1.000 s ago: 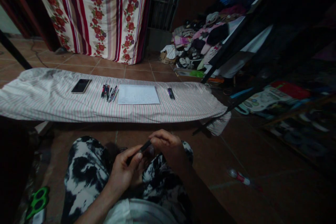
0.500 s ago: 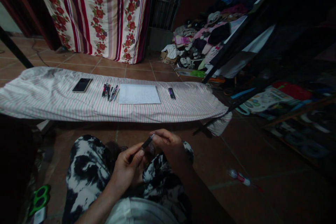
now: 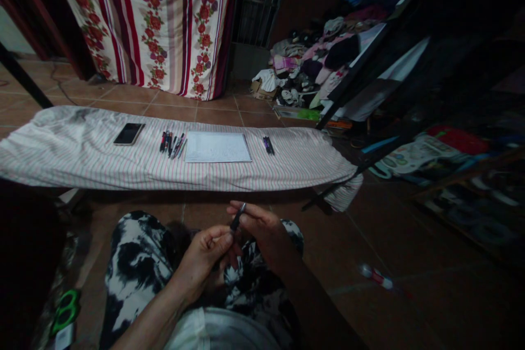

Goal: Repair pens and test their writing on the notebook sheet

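In front of my lap, a short black pen (image 3: 235, 223) with a silvery tip slants up to the right between my two hands. My left hand (image 3: 207, 256) is closed, pinching the pen's lower end between thumb and fingers. The upper part lies against the thumb and fingers of my right hand (image 3: 266, 232), which also grips it. Beyond my hands a spiral notebook (image 3: 217, 146) with faint writing lies open on a low surface under a striped cloth (image 3: 287, 172). Several pens (image 3: 172, 145) lie left of it, and a few purple-black pens (image 3: 268, 145) right.
A phone (image 3: 129, 134) lies on the cloth's left part. Green-handled scissors (image 3: 65, 311) are on the floor at lower left, and a small red-and-clear object (image 3: 375, 276) at right. Dark poles (image 3: 24, 76) flank the cloth. A heap of clothes (image 3: 315, 63) is behind.
The pen has turned more upright. My right hand's fingers have shifted left and stretched out behind its tip, while my left hand still pinches the lower end.
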The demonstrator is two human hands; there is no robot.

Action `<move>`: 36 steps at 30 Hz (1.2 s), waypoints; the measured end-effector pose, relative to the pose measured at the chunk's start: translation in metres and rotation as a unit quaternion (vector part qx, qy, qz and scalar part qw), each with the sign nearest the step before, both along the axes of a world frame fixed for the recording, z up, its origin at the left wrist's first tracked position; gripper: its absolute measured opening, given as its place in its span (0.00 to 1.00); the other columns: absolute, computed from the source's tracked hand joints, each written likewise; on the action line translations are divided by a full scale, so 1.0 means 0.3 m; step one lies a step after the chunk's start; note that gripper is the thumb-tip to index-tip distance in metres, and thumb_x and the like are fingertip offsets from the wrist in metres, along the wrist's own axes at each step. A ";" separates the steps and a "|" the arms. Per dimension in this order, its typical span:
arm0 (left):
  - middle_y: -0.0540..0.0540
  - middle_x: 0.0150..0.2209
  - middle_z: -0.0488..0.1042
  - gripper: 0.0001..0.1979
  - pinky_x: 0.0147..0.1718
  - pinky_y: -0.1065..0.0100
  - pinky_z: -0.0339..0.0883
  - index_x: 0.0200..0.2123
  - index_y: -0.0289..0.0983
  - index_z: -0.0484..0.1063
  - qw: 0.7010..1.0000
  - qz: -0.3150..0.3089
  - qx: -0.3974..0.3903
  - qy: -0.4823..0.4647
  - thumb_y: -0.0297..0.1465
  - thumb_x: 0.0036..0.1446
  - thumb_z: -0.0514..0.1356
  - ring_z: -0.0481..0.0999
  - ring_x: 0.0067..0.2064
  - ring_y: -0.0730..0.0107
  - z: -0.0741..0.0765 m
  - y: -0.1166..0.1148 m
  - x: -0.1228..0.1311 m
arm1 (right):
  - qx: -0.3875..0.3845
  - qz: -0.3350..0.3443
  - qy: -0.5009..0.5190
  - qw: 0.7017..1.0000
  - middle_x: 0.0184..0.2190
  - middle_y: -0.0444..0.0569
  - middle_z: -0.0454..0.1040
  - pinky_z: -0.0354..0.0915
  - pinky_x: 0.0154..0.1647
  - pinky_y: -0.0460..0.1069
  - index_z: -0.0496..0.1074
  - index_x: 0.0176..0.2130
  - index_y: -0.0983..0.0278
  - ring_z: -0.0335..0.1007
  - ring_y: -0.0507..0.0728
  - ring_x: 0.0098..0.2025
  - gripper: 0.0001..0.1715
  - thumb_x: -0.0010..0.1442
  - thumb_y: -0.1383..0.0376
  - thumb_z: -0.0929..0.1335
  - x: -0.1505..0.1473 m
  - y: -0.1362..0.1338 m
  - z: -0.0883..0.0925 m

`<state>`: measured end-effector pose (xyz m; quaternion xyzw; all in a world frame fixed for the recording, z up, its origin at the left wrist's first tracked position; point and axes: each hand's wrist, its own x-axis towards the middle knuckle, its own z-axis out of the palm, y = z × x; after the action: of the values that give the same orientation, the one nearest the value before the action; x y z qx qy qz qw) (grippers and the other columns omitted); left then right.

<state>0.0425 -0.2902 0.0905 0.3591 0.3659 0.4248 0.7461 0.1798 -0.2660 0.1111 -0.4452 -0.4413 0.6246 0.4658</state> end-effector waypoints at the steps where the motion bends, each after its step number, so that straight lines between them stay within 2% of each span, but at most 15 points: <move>1: 0.49 0.22 0.69 0.16 0.20 0.75 0.50 0.26 0.32 0.71 1.000 -0.010 0.004 0.001 0.42 0.49 0.60 0.59 0.19 0.81 -0.001 0.001 0.001 | -0.009 0.005 0.019 1.000 0.40 0.53 0.75 0.63 0.26 0.45 0.73 0.42 0.65 0.68 0.50 0.26 0.22 0.47 0.56 0.70 0.001 -0.001 0.001; 5: 0.50 0.21 0.67 0.19 0.20 0.75 0.49 0.25 0.32 0.72 1.000 -0.014 0.013 0.021 0.44 0.48 0.60 0.57 0.20 0.81 0.009 0.001 0.007 | -0.047 -0.014 0.029 0.998 0.37 0.53 0.76 0.63 0.23 0.45 0.72 0.37 0.66 0.67 0.49 0.23 0.22 0.44 0.57 0.72 0.002 0.002 -0.011; 9: 0.52 0.16 0.64 0.19 0.19 0.75 0.50 0.20 0.32 0.72 0.993 0.057 0.021 0.103 0.44 0.44 0.62 0.58 0.19 0.79 0.022 -0.009 0.012 | -0.040 -0.040 -0.006 0.998 0.31 0.50 0.77 0.66 0.27 0.46 0.72 0.33 0.66 0.70 0.51 0.25 0.18 0.44 0.58 0.73 -0.009 0.003 -0.011; 12: 0.50 0.21 0.70 0.15 0.21 0.74 0.56 0.26 0.34 0.76 0.974 0.114 0.077 0.180 0.41 0.47 0.60 0.64 0.22 0.74 0.011 -0.017 0.009 | -0.007 -0.038 -0.022 0.999 0.30 0.49 0.77 0.67 0.32 0.47 0.72 0.33 0.66 0.72 0.53 0.30 0.16 0.45 0.58 0.72 -0.023 -0.002 0.006; 16: 0.48 0.27 0.73 0.11 0.30 0.72 0.63 0.30 0.36 0.77 0.933 0.145 0.186 0.271 0.35 0.52 0.57 0.70 0.30 0.68 -0.015 -0.018 0.001 | 0.009 -0.061 -0.023 0.998 0.31 0.50 0.77 0.68 0.38 0.49 0.71 0.33 0.65 0.73 0.56 0.35 0.16 0.45 0.58 0.71 -0.047 -0.006 0.001; 21: 0.48 0.27 0.73 0.10 0.31 0.71 0.64 0.29 0.37 0.77 0.918 0.167 0.199 0.298 0.34 0.53 0.57 0.71 0.32 0.68 -0.025 -0.015 0.007 | 0.009 -0.103 -0.022 0.994 0.31 0.51 0.77 0.68 0.39 0.50 0.71 0.33 0.65 0.74 0.57 0.36 0.16 0.45 0.58 0.71 -0.067 -0.001 -0.028; 23: 0.48 0.27 0.73 0.09 0.32 0.71 0.63 0.29 0.37 0.77 0.926 0.175 0.185 0.277 0.35 0.51 0.58 0.70 0.32 0.68 -0.022 -0.012 0.012 | 0.006 -0.094 -0.017 0.995 0.31 0.51 0.78 0.67 0.39 0.50 0.72 0.33 0.65 0.74 0.57 0.36 0.17 0.44 0.58 0.72 -0.060 0.001 -0.020; 25: 0.48 0.26 0.72 0.09 0.29 0.72 0.62 0.30 0.36 0.77 0.949 0.171 0.138 0.226 0.35 0.49 0.61 0.69 0.29 0.70 -0.015 -0.011 0.015 | -0.003 -0.066 -0.009 0.998 0.31 0.52 0.78 0.67 0.37 0.49 0.73 0.33 0.66 0.73 0.56 0.34 0.18 0.43 0.58 0.72 -0.044 0.002 -0.001; 29: 0.52 0.20 0.66 0.13 0.20 0.75 0.51 0.27 0.32 0.74 0.995 0.081 0.019 0.056 0.38 0.47 0.63 0.58 0.20 0.79 0.014 -0.011 0.015 | -0.019 -0.001 0.018 1.000 0.35 0.52 0.77 0.67 0.32 0.46 0.74 0.36 0.67 0.71 0.50 0.26 0.19 0.44 0.60 0.73 -0.005 0.003 0.030; 32: 0.51 0.20 0.64 0.14 0.20 0.75 0.49 0.26 0.30 0.73 1.000 0.003 0.018 -0.022 0.37 0.52 0.59 0.55 0.20 0.81 0.037 -0.013 0.008 | -0.015 0.028 0.042 0.999 0.37 0.53 0.77 0.66 0.26 0.43 0.73 0.38 0.66 0.69 0.49 0.25 0.18 0.46 0.60 0.72 0.010 0.004 0.027; 36: 0.46 0.25 0.68 0.12 0.25 0.74 0.54 0.31 0.29 0.74 0.995 -0.046 -0.006 -0.088 0.32 0.55 0.56 0.62 0.25 0.77 0.048 -0.011 -0.007 | -0.028 0.075 0.093 0.992 0.40 0.54 0.75 0.59 0.14 0.42 0.70 0.39 0.66 0.64 0.46 0.16 0.19 0.49 0.59 0.70 0.007 0.005 0.014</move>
<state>0.0403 -0.2935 0.1050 0.3326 0.2844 0.4174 0.7964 0.1819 -0.2645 0.1153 -0.3640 -0.4106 0.7087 0.4434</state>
